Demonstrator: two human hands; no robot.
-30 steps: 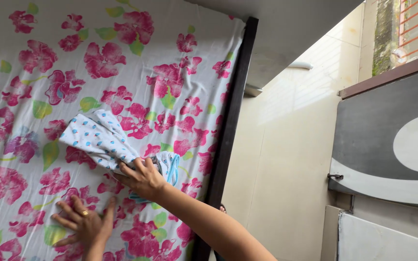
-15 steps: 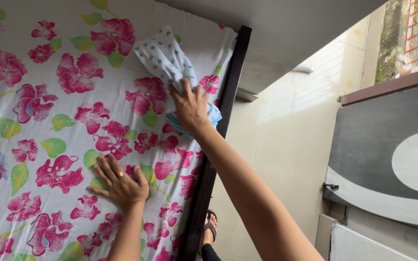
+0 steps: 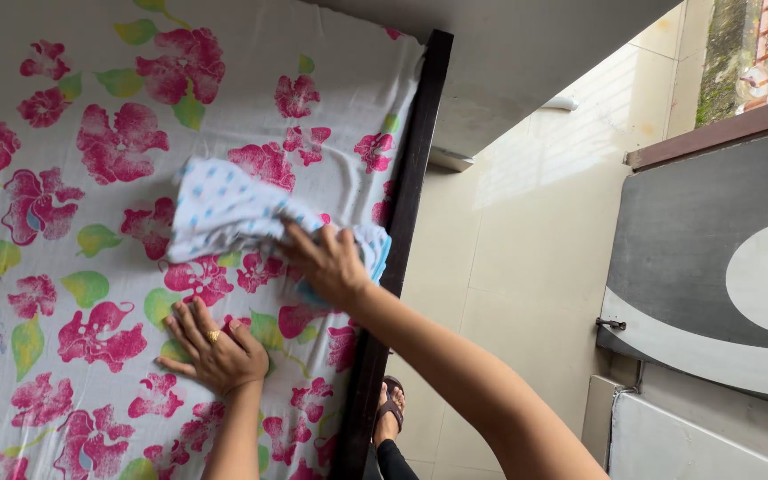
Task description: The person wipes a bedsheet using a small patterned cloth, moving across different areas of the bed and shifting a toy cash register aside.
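Note:
A white cloth with small blue dots (image 3: 224,209) lies crumpled on a bed sheet printed with pink flowers and green leaves (image 3: 91,151). My right hand (image 3: 326,262) rests on the cloth's near end, fingers closed over its folds close to the bed's edge. My left hand (image 3: 215,351), with a ring on one finger, lies flat on the sheet just below the cloth, fingers spread, holding nothing.
A dark wooden bed frame (image 3: 402,204) borders the sheet on the right. Beyond it is a pale tiled floor (image 3: 508,258), my sandalled foot (image 3: 390,411), and a grey and white panel (image 3: 713,258) at the right.
The view has shifted. My right hand with the cloth now sits lower, nearer my left hand, and the cloth spreads leftward. My left hand stays flat on the sheet.

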